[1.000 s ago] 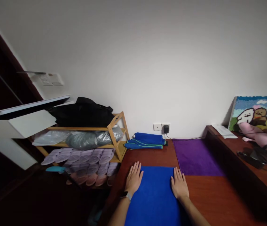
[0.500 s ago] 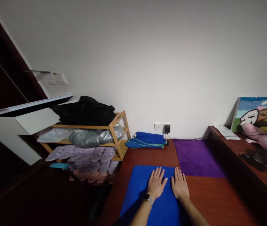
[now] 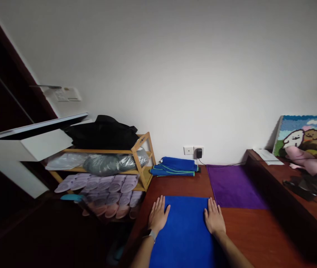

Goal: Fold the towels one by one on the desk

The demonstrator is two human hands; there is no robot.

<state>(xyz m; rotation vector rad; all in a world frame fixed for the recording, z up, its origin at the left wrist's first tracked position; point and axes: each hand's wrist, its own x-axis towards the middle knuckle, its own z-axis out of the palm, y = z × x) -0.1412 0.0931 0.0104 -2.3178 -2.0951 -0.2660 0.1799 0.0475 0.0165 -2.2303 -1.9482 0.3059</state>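
A blue cloth lies spread on the reddish-brown wooden table, its near end running out of the picture. My left hand rests flat on the cloth's left edge, fingers stretched away from me, with a watch on the wrist. Over the right edge lies my right hand, palm down and fingers extended. Neither hand grips anything. Beyond my right hand, a purple cloth is laid out flat on the table. Folded blue cloths with green edging sit against the wall.
Left of the table stands a wooden shoe rack with several pairs of slippers, plastic-wrapped items and a black bag. A black plug with a cable is in the wall socket. At right are a pink toy and a picture.
My left hand has slid left across the blue cloth, from its middle to its left edge. My right hand stays at the right edge, almost unmoved.
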